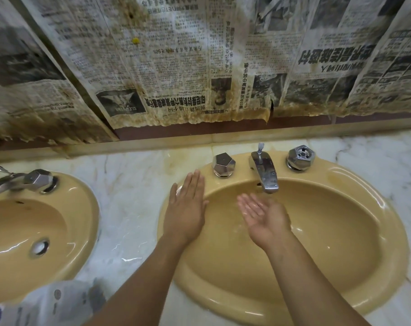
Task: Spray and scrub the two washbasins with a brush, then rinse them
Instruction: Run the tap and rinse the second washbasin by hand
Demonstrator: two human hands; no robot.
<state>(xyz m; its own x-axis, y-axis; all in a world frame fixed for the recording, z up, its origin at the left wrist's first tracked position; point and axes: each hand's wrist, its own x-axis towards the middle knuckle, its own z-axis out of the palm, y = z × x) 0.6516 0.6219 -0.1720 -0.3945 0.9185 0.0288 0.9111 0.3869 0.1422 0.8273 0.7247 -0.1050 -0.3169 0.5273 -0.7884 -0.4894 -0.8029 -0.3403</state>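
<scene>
Two mustard-yellow washbasins sit in the marble counter (134, 184): right washbasin (340, 231) directly below me, left washbasin (35, 231) at the frame's left edge. My left hand (188, 208) lies flat, palm down, fingers straight and together, on the right washbasin's left rim; nothing is grasped. My right hand (263, 217) is cupped palm up inside the bowl, just under the chrome spout (266, 174), holding nothing; the palm looks wet. Whether water is running I cannot tell. Two faceted chrome knobs flank the spout: left knob (223, 164), right knob (300, 157). Stained newspaper sheets (176, 67) cover the wall behind. A blurred pale object (58, 300) sits at lower left.
</scene>
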